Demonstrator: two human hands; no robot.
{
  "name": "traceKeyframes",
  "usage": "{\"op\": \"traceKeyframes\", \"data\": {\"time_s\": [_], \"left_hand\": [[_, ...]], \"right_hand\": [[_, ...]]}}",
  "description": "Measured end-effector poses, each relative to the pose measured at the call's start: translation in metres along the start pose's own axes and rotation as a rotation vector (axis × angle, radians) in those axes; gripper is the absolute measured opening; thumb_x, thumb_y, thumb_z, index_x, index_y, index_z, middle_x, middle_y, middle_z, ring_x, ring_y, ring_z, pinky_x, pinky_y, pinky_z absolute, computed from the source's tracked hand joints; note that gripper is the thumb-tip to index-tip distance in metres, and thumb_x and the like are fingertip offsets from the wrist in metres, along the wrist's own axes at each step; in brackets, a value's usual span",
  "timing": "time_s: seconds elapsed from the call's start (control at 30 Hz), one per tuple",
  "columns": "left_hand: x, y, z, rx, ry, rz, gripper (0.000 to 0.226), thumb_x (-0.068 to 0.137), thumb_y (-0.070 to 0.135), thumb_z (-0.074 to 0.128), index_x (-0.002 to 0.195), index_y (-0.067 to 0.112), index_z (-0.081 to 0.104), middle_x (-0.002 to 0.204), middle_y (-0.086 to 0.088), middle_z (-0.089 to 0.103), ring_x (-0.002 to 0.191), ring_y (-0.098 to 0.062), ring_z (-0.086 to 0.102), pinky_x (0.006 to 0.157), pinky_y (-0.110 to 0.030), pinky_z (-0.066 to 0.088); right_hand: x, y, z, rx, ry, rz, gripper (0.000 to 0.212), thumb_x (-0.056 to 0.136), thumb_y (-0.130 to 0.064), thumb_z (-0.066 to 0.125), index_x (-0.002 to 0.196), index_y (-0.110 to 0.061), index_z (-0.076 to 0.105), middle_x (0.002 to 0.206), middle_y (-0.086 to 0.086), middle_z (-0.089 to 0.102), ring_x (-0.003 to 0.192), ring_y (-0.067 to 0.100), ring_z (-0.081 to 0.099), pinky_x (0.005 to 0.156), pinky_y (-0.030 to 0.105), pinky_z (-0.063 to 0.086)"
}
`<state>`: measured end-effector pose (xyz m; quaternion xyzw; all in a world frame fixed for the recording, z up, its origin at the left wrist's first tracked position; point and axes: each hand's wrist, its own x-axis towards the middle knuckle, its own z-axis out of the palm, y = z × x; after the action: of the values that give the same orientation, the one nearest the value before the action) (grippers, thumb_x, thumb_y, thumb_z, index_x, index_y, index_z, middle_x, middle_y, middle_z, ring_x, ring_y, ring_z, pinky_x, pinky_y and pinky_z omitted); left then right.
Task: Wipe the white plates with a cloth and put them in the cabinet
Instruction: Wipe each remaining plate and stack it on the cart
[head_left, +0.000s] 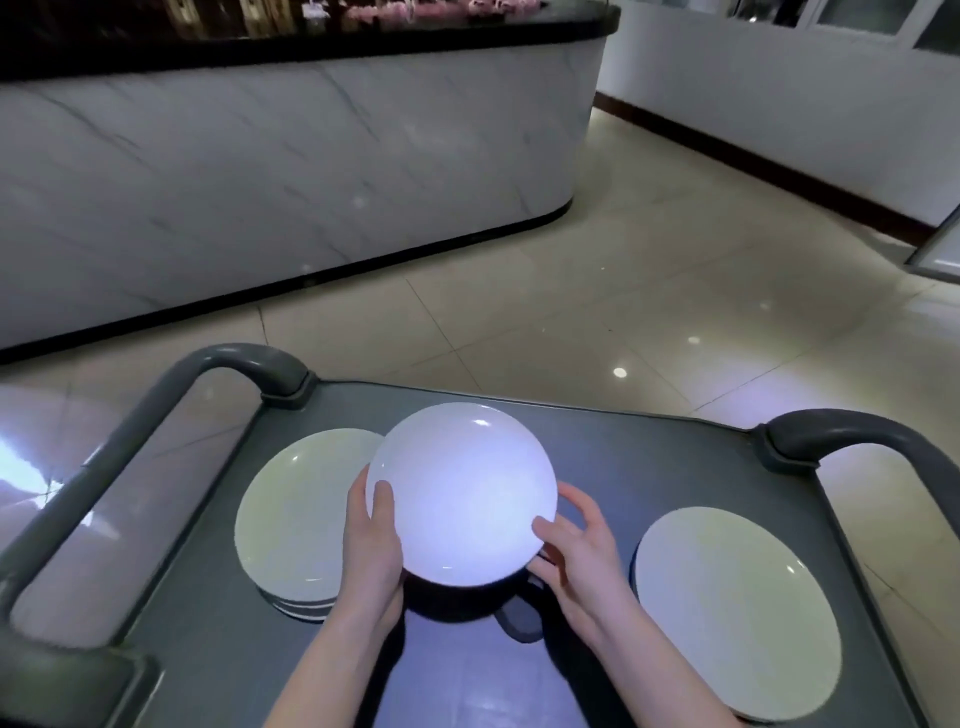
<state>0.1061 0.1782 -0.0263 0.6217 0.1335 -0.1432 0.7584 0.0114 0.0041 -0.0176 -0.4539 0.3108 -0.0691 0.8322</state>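
Glossy floor tiles and a marble-fronted counter are forming the backdrop; a grey cart is filling the near field.

Centre: the left hand is gripping the held plate at its left rim, with the thumb lying on the upper face and the fingers passing out of sight beneath. The right hand is holding the near-right rim, thumb on the edge and fingers loosely spread around the outside. With opposite rims taken, the weight is being shared and the plate is staying level, raised above the cart top between the two stacks.

Beneath the plate: a dark shape is lying on the cart just near of the plate. It may be the wiping cloth, though the plate and hands are hiding too much to tell.

Left: the left stack of white plates is sitting on the cart, partly overlapped in view by the held plate. Right: the right stack is sitting well apart from it. The split probably separates wiped plates from unwiped, but which is which cannot be judged.

Edges: the left handle and right handle are arching over the cart's sides. No cabinet is clearly showing, so storing is judged not yet begun for this plate.
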Motion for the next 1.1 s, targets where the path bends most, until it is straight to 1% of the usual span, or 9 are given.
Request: {"op": "traceKeyframes", "data": {"time_s": [0.1, 0.23, 0.37, 0.5, 0.6, 0.73, 0.83, 0.97, 1.1], "left_hand": [[0.017, 0.007, -0.017, -0.012, 0.037, -0.013, 0.036, 0.106, 0.034, 0.036, 0.135, 0.045, 0.054, 0.127, 0.013, 0.067, 0.116, -0.019, 0.065, 0.099, -0.052, 0.054], [0.040, 0.016, -0.043, 0.036, 0.107, 0.027, 0.037, 0.106, 0.032, 0.033, 0.131, 0.046, 0.057, 0.122, 0.016, 0.067, 0.113, -0.013, 0.064, 0.085, -0.034, 0.054], [0.063, 0.020, -0.070, 0.096, 0.119, 0.040, 0.039, 0.107, 0.030, 0.032, 0.133, 0.043, 0.058, 0.128, 0.015, 0.064, 0.118, -0.012, 0.060, 0.087, -0.030, 0.049], [0.078, 0.020, -0.087, 0.113, 0.108, 0.021, 0.038, 0.107, 0.029, 0.034, 0.133, 0.039, 0.059, 0.130, 0.010, 0.065, 0.121, -0.019, 0.060, 0.103, -0.042, 0.049], [0.085, 0.020, -0.094, 0.099, 0.097, 0.018, 0.037, 0.107, 0.026, 0.036, 0.133, 0.036, 0.061, 0.129, 0.008, 0.067, 0.121, -0.021, 0.061, 0.105, -0.045, 0.049], [0.085, 0.019, -0.096, 0.085, 0.095, -0.006, 0.035, 0.108, 0.027, 0.037, 0.121, 0.043, 0.065, 0.121, 0.017, 0.069, 0.116, -0.014, 0.063, 0.092, -0.033, 0.049], [0.082, 0.019, -0.095, 0.092, 0.091, -0.050, 0.037, 0.108, 0.030, 0.037, 0.108, 0.051, 0.067, 0.113, 0.024, 0.071, 0.112, -0.007, 0.063, 0.088, -0.029, 0.049], [0.078, 0.013, -0.091, 0.102, 0.096, -0.046, 0.034, 0.107, 0.032, 0.037, 0.117, 0.047, 0.066, 0.119, 0.023, 0.069, 0.117, -0.010, 0.061, 0.093, -0.032, 0.047], [0.069, 0.009, -0.081, 0.122, 0.100, -0.021, 0.037, 0.107, 0.032, 0.036, 0.137, 0.039, 0.057, 0.131, 0.015, 0.063, 0.124, -0.017, 0.057, 0.108, -0.041, 0.044]], "right_hand": [[0.005, 0.008, 0.016, -0.068, -0.051, -0.036, 0.036, 0.092, 0.002, 0.060, 0.120, -0.021, 0.053, 0.111, 0.010, 0.073, 0.099, 0.030, 0.071, 0.073, 0.038, 0.058], [0.017, 0.015, 0.028, -0.258, -0.045, -0.142, 0.019, 0.102, -0.010, 0.048, 0.110, -0.013, 0.065, 0.105, 0.012, 0.073, 0.095, 0.023, 0.071, 0.077, 0.028, 0.057], [0.032, 0.031, 0.034, -1.091, -0.066, -0.447, 0.026, 0.097, -0.010, 0.050, 0.108, -0.024, 0.069, 0.110, -0.017, 0.070, 0.106, 0.003, 0.061, 0.089, 0.014, 0.042], [0.052, 0.058, 0.045, -1.642, -0.434, -0.514, 0.060, 0.083, -0.038, 0.063, 0.139, -0.022, 0.049, 0.145, -0.007, 0.048, 0.133, 0.013, 0.040, 0.111, 0.033, 0.030], [0.063, 0.073, 0.036, -1.907, -0.398, -0.496, 0.075, 0.087, -0.050, 0.059, 0.152, -0.022, 0.031, 0.157, -0.009, 0.029, 0.144, 0.013, 0.026, 0.117, 0.030, 0.019], [0.059, 0.081, 0.029, -1.747, -0.303, -0.664, 0.036, 0.100, -0.032, 0.050, 0.133, -0.020, 0.060, 0.142, -0.007, 0.054, 0.128, 0.017, 0.051, 0.109, 0.028, 0.034], [0.051, 0.074, 0.032, -1.384, -0.074, -0.527, 0.020, 0.102, -0.026, 0.049, 0.105, -0.022, 0.068, 0.104, -0.009, 0.071, 0.096, 0.012, 0.062, 0.087, 0.027, 0.045], [0.044, 0.045, 0.025, -0.769, 0.280, -0.354, 0.033, 0.103, -0.024, 0.048, 0.071, -0.013, 0.048, 0.063, -0.008, 0.046, 0.065, 0.017, 0.041, 0.064, 0.031, 0.035], [0.022, 0.009, 0.020, -0.599, 0.248, -0.414, 0.039, 0.104, -0.027, 0.045, 0.066, -0.030, 0.051, 0.059, -0.017, 0.043, 0.059, 0.004, 0.038, 0.058, 0.020, 0.033]]}}
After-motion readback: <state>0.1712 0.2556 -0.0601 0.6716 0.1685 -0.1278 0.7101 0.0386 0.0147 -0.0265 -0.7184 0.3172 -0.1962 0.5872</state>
